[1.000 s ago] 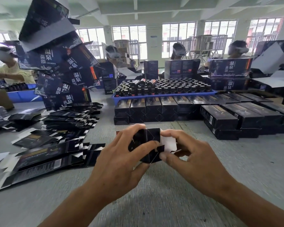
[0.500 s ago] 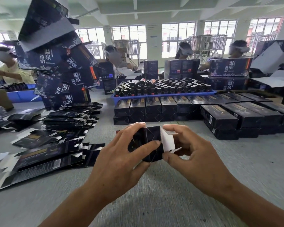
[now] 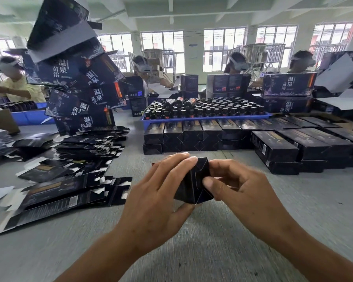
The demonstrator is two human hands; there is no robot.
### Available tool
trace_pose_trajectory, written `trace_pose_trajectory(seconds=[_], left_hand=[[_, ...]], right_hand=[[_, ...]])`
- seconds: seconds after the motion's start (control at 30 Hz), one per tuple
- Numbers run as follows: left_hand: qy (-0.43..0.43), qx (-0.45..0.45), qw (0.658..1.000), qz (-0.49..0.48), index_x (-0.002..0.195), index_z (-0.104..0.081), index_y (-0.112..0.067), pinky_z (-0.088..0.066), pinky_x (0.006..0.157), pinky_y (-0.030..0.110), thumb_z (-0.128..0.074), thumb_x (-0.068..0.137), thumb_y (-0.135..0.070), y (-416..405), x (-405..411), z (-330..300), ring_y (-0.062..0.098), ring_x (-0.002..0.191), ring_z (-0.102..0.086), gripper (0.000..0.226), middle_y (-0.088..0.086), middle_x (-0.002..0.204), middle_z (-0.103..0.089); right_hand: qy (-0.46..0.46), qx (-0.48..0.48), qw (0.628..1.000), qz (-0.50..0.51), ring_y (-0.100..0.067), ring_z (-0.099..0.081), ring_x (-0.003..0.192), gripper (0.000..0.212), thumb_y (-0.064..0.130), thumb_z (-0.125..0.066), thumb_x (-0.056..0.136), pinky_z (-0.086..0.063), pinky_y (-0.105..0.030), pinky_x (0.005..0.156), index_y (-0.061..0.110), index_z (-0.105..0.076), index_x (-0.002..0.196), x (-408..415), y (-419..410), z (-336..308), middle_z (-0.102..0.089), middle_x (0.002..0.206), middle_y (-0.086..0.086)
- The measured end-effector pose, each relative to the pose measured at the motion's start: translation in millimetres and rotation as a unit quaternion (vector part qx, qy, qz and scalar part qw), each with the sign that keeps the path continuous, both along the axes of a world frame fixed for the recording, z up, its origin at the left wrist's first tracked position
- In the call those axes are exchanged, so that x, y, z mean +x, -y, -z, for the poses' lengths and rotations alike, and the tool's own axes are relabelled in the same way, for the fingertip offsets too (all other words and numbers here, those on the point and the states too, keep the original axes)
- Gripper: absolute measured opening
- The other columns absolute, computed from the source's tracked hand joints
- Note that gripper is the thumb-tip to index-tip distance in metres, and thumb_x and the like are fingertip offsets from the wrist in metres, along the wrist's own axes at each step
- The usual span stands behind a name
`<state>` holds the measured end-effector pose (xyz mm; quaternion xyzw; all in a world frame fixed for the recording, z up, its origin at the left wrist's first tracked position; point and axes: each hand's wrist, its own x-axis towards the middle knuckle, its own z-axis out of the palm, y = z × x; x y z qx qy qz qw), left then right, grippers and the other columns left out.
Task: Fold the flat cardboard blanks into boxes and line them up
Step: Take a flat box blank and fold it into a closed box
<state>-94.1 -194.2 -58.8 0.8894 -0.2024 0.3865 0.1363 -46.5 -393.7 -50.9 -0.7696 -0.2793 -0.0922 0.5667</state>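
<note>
A small black cardboard box [image 3: 192, 184] is held end-on toward me above the grey table, its end flaps folded in. My left hand [image 3: 157, 198] grips its left side, fingers curled over the top edge and thumb underneath. My right hand [image 3: 243, 192] pinches its right side, thumb pressing on the end flap. Flat black blanks [image 3: 55, 198] lie spread on the table to the left, with a taller stack of blanks [image 3: 90, 147] behind them. Finished folded boxes [image 3: 192, 133] stand in a row ahead, and more finished boxes [image 3: 293, 147] lie at the right.
A blue tray [image 3: 204, 118] full of dark bottles sits behind the row of boxes. Large printed cartons [image 3: 77, 84] tower at the left. Other people work across the table at the back. Bare grey table surface [image 3: 192, 241] lies under my arms.
The white inside of the end flap was showing at the right; my right hand has folded it in, and the box end now looks all black and closed.
</note>
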Motion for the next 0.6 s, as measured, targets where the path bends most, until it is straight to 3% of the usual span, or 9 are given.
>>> trace_pose_trajectory(seconds=[0.1, 0.3, 0.47, 0.6], left_hand=[[-0.014, -0.021, 1.000, -0.011, 0.149, -0.034, -0.020, -0.029, 0.102, 0.014, -0.059, 0.080, -0.047, 4.4, -3.0, -2.7, 0.009, 0.129, -0.045, 0.078, -0.010, 0.145, -0.040], [-0.025, -0.025, 0.999, -0.013, 0.149, -0.034, -0.021, -0.024, 0.107, 0.006, -0.067, 0.077, -0.041, 6.7, -3.9, -1.7, 0.006, 0.132, -0.043, 0.082, -0.014, 0.145, -0.039], [-0.010, -0.016, 1.000, -0.001, 0.147, -0.037, -0.016, -0.020, 0.112, 0.006, -0.059, 0.081, -0.046, 9.0, -2.8, -2.8, 0.009, 0.132, -0.042, 0.076, -0.010, 0.144, -0.040], [-0.012, -0.009, 1.000, -0.006, 0.147, -0.037, -0.016, -0.022, 0.110, 0.005, -0.065, 0.081, -0.046, 8.5, -2.6, -1.8, 0.009, 0.132, -0.044, 0.078, -0.009, 0.144, -0.041]], right_hand=[[-0.013, 0.009, 1.000, -0.009, -0.003, -0.071, 0.088, 0.020, 0.034, -0.070, 0.087, -0.057, -0.021, 0.072, 0.034, -0.072, 0.107, 0.1, 0.0, -1.0, -0.074, 0.097, 0.018], [-0.011, 0.026, 1.000, -0.010, -0.003, -0.071, 0.083, 0.010, 0.027, -0.073, 0.086, -0.055, -0.015, 0.075, 0.036, -0.074, 0.090, -1.1, -1.7, -3.4, -0.074, 0.088, 0.019], [0.012, 0.011, 0.999, 0.032, -0.002, -0.070, 0.082, 0.007, 0.026, -0.072, 0.086, -0.055, -0.015, 0.070, 0.032, -0.074, 0.090, -2.6, -3.7, -1.9, -0.073, 0.085, 0.020], [0.036, 0.002, 0.997, 0.061, -0.001, -0.069, 0.080, 0.006, 0.032, -0.070, 0.083, -0.052, -0.014, 0.068, 0.033, -0.073, 0.088, -3.8, -5.1, -1.3, -0.072, 0.084, 0.022]])
